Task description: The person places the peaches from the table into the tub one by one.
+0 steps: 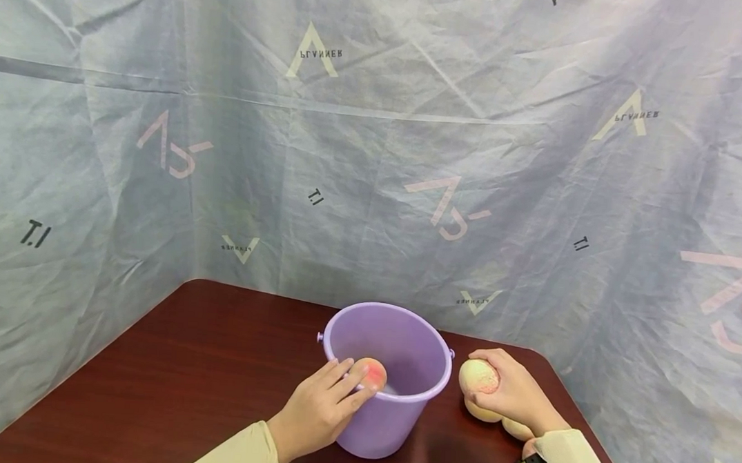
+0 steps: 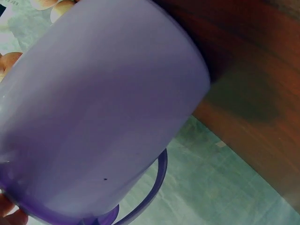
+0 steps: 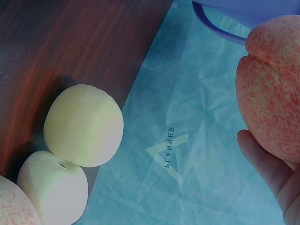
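A purple bucket (image 1: 378,425) stands upright on the table, its mouth tipped into view from above. At the near rim my left hand (image 1: 320,409) holds a red-blushed peach (image 1: 374,374) over the opening, fingers laid across its side. To the right of the bucket, my right hand (image 1: 519,390) grips another peach (image 1: 478,376), pale with red speckles. The right wrist view shows that peach (image 3: 274,89) raised, with the thumb (image 3: 267,161) against its underside. Below it, several peaches (image 3: 84,126) rest on the table. The bucket's wall (image 2: 103,103) fills most of the left wrist view.
A dark red wooden table (image 1: 216,363) carries everything. Grey-green printed sheeting (image 1: 362,155) hangs behind and along both sides, close to the table edges. The bucket's purple handle (image 2: 159,178) hangs down on its far side.
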Tool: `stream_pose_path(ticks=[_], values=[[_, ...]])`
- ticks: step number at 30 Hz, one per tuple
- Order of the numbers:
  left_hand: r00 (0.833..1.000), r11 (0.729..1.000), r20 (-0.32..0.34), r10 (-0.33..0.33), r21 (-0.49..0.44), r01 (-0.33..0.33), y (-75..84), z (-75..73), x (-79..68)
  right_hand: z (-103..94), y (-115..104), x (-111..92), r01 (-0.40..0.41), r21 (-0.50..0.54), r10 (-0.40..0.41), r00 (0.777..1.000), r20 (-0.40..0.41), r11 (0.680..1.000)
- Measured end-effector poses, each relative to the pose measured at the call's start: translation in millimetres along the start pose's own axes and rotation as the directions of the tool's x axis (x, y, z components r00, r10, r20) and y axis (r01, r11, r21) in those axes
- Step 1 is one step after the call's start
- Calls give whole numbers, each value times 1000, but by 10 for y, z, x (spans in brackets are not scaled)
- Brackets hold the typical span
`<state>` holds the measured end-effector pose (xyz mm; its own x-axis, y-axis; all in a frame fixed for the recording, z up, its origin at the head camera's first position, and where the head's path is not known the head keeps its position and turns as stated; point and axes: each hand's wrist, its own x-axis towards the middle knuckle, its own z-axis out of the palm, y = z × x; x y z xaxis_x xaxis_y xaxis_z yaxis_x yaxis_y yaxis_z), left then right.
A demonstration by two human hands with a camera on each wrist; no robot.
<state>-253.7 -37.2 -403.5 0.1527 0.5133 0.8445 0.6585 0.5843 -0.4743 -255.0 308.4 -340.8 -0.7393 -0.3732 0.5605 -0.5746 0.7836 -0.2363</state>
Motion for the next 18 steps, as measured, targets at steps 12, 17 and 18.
stream_pose_path(ticks=[12,17,18], values=[[1000,999,-5,-29,-24,29,0,-7,25,-20,-36,40,73,-32,-76,994,-80,997],[998,999,-37,-43,-13,43,4,5,30,-50,-81,60,75,-28,-77,994,-72,997],[998,999,-37,-46,-10,45,5,6,29,-53,-86,64,77,-29,-79,994,-69,997]])
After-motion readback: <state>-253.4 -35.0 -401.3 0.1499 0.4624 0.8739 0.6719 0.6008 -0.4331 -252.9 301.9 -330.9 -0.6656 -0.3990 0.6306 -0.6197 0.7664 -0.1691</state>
